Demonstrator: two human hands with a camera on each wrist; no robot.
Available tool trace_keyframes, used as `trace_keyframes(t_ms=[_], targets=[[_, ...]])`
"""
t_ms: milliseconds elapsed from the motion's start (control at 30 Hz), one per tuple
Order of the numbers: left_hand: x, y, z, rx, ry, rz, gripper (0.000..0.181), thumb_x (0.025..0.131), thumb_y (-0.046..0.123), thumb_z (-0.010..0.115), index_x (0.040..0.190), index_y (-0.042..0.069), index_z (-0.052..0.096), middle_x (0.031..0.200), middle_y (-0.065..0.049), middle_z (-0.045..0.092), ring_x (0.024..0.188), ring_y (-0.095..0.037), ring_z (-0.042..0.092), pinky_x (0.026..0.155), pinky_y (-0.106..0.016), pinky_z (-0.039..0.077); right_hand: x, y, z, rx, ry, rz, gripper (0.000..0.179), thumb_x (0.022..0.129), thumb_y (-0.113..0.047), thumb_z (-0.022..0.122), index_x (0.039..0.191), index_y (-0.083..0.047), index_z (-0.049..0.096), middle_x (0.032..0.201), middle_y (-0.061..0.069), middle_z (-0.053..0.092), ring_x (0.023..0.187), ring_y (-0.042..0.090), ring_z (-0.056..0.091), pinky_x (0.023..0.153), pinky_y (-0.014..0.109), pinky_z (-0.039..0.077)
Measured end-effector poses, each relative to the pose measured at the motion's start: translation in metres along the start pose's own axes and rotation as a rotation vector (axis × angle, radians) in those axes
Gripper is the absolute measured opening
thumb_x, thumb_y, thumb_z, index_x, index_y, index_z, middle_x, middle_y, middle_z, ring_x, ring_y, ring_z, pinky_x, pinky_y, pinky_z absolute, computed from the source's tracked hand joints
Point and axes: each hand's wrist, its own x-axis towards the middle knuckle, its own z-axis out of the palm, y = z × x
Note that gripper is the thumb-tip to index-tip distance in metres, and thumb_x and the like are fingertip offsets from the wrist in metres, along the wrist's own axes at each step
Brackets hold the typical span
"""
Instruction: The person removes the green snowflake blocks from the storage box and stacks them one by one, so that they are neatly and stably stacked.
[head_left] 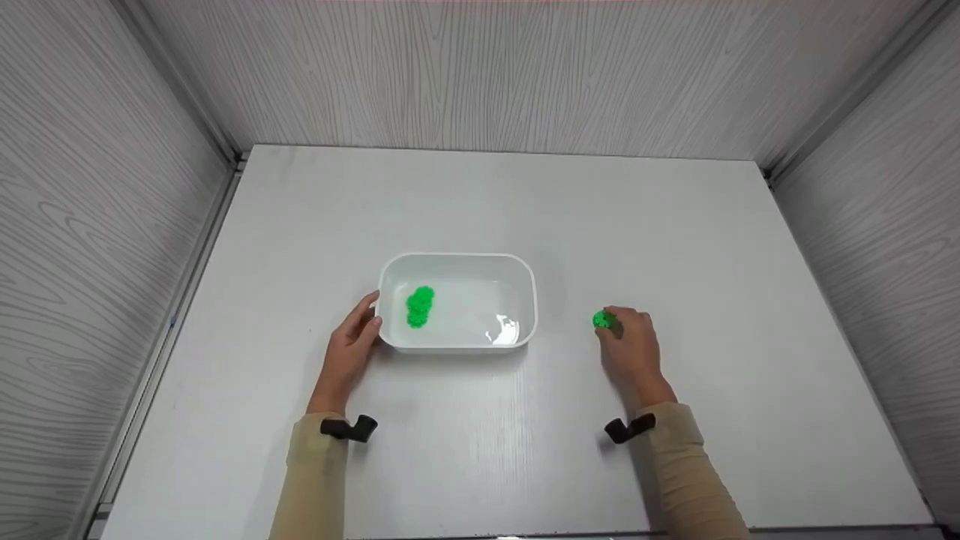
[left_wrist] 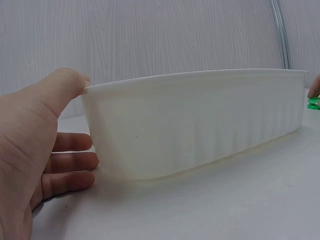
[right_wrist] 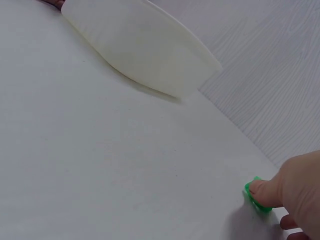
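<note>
At the white tub's [head_left: 484, 304] 9 o'clock, my left hand [head_left: 349, 351] has loosely extended fingers against it, probably to steady it; green pieces [head_left: 420, 306] cluster inside toward 9, and beyond 3 o'clock my right hand [head_left: 633, 346] pinches a green piece [head_left: 601, 319], apparently for control.

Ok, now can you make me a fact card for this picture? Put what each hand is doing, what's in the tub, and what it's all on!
Left hand: touching the left end of the tub
Right hand: pinching something small and green, right of the tub
Tub: white, rounded corners
Inside: green pieces, bunched toward the left; they overlap, so I can't count them
Underneath: white table
Sleeves: tan
</note>
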Motion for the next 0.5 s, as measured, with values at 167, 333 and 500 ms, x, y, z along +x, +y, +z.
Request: trace_keyframes(t_ms=[167,333,500], targets=[[-0.001,0.007,-0.001,-0.006,-0.014,-0.014,0.047,0.094,0.035,0.055,0.139,0.032,0.043,0.129,-0.007,0.054,0.112,-0.020,0.052,0.087,-0.024,0.044,0.001,0.000,0.001,-0.019,0.010,-0.015,0.029,0.085,-0.014,0.067,0.112,-0.006,0.064,0.114,0.011,0.060,0.099,0.028,0.047,0.086,0.043,0.039],[-0.006,0.021,0.000,-0.006,-0.027,-0.015,0.046,0.095,0.028,0.054,0.140,0.026,0.043,0.132,-0.011,0.052,0.116,-0.024,0.050,0.090,-0.027,0.043,0.001,0.000,0.002,-0.029,0.006,-0.002,0.030,0.085,-0.014,0.066,0.114,-0.006,0.063,0.116,0.013,0.058,0.102,0.030,0.046,0.086,0.044,0.038],[-0.003,0.011,0.000,0.010,-0.011,-0.009,0.046,0.094,0.036,0.054,0.138,0.034,0.044,0.129,-0.007,0.054,0.110,-0.020,0.053,0.085,-0.026,0.044,0.002,0.002,0.003,-0.022,0.008,0.001,0.033,0.085,-0.015,0.067,0.117,-0.006,0.062,0.117,0.013,0.057,0.103,0.030,0.045,0.087,0.043,0.038]])
